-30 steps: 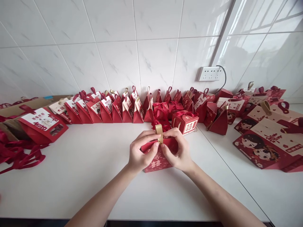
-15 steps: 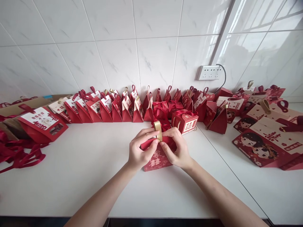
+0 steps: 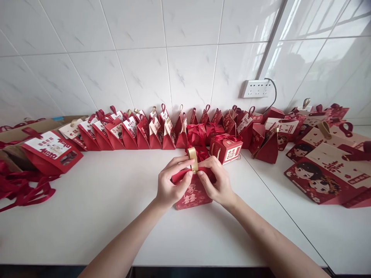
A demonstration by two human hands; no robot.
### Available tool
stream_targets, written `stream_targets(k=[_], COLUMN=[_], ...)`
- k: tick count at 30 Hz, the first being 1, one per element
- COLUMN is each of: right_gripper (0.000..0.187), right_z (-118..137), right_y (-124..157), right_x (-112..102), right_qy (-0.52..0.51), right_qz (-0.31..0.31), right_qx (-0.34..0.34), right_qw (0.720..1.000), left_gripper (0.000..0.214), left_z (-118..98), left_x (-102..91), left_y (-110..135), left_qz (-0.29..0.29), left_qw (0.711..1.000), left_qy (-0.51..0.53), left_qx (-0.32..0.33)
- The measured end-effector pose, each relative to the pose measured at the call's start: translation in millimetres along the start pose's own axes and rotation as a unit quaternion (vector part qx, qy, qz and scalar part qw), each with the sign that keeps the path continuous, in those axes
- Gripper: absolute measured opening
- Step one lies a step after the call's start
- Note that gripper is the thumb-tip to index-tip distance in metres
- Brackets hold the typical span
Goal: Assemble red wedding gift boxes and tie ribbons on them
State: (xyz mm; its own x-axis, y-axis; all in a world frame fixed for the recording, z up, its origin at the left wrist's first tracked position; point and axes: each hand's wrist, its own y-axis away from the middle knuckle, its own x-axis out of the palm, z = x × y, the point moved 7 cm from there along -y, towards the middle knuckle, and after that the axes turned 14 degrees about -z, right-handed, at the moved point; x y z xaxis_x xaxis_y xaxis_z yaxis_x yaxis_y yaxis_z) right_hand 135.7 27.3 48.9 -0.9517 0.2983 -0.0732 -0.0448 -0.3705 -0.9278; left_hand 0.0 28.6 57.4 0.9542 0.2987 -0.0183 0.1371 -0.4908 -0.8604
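- A white, grey-veined tiled wall (image 3: 139,23) is forming the background.
- A white, smooth-topped table (image 3: 95,216) is carrying all the boxes below the wall.
- A long row of red, wedge-shaped paper boxes (image 3: 130,143) with ribbon loops is lining the table's far side.
- A red-and-cream paper box with two cartoon faces (image 3: 315,181) is lying tilted at the right.
- A red paper box with pale printed characters (image 3: 193,197) is standing on the table, centre front, between the two hands.
- A red, cube-shaped paper box with a ribbon bow (image 3: 228,150) is sitting just behind the right hand.
- The left hand (image 3: 174,180) is pinching the character-printed box's upper edge between thumb and fingers.
- The right hand (image 3: 218,180) is mirroring that pinch on the opposite side.
- A flat gold ribbon loop (image 3: 192,154) is rising between the fingertips.
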Motion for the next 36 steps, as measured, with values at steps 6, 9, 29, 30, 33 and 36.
stream_targets(k=[6,9,29,30,33,36], right_gripper=[0.014,0.013,0.005,0.006,0.006,0.007], right_z=[-1.3,-1.5,-13.9,-14.2,-14.6,-14.7], right_y=[-0.8,-1.9,-3.1,-3.3,-3.8,-4.2], right_x=[0.5,-0.1,1.8,2.0,2.1,2.2], right_qy=[-0.01,-0.008,-0.021,-0.02,-0.016,-0.016], right_qz=[-0.001,-0.008,0.004,0.005,0.004,0.001], right_qx=[0.011,0.022,0.129,0.132,0.135,0.134], right_qw=[1.0,1.0,0.991,0.991,0.991,0.991], left_gripper=[0.028,0.028,0.023,0.024,0.024,0.023], left_z=[2.5,4.2,16.8,16.7,16.3,17.5], left_x=[0.5,1.0,4.6,4.4,3.7,3.6], left_y=[1.5,2.2,3.3,3.3,3.1,2.9], left_qz=[0.005,0.006,0.019,0.019,0.016,0.014], left_qw=[1.0,1.0,0.993,0.993,0.994,0.992], left_qy=[0.0,0.003,0.019,0.019,0.014,0.01], left_qx=[-0.013,-0.023,-0.118,-0.115,-0.107,-0.122])
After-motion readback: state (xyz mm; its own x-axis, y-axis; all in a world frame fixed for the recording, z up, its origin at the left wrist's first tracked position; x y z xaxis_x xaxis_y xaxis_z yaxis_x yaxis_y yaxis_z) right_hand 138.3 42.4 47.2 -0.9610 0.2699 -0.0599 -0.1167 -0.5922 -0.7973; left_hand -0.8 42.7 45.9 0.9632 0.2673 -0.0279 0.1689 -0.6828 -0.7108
